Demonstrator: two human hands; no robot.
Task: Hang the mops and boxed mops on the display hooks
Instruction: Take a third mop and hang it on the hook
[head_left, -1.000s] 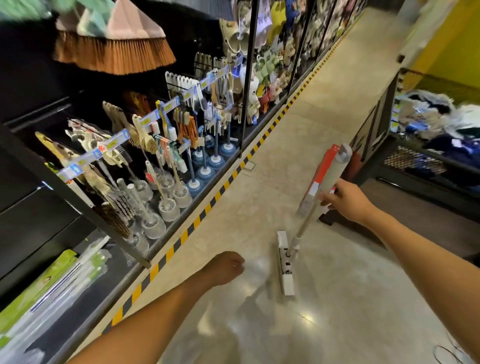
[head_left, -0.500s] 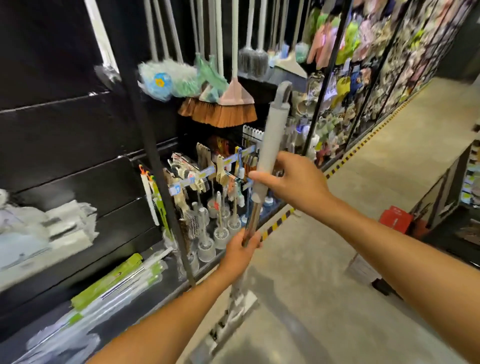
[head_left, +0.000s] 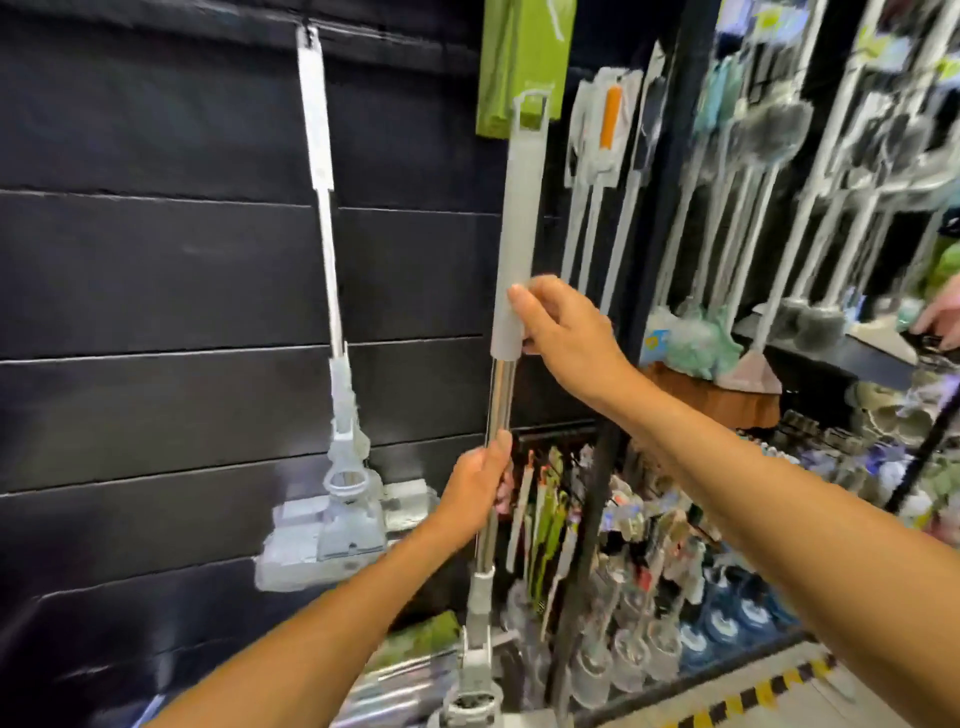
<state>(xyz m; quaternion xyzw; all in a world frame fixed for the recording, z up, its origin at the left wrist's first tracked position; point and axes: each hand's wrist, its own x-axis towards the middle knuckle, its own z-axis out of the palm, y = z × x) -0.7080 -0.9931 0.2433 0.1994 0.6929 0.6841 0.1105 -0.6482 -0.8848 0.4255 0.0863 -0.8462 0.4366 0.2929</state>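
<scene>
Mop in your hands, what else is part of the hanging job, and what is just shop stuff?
Part of the job:
- held mop, upright
- left hand on its metal pole
- right hand on its grey grip
- hung mop on the black wall
- green box hanging up top

Just shop stuff:
- dusters
- brooms
- plungers

No text, label, brand name or number is legible anywhere. The green hanging package (head_left: 524, 57) at top centre carries only a blurred pale mark, and the small tags on the crowded shelf goods (head_left: 639, 519) at lower right are too smeared to read.
</scene>
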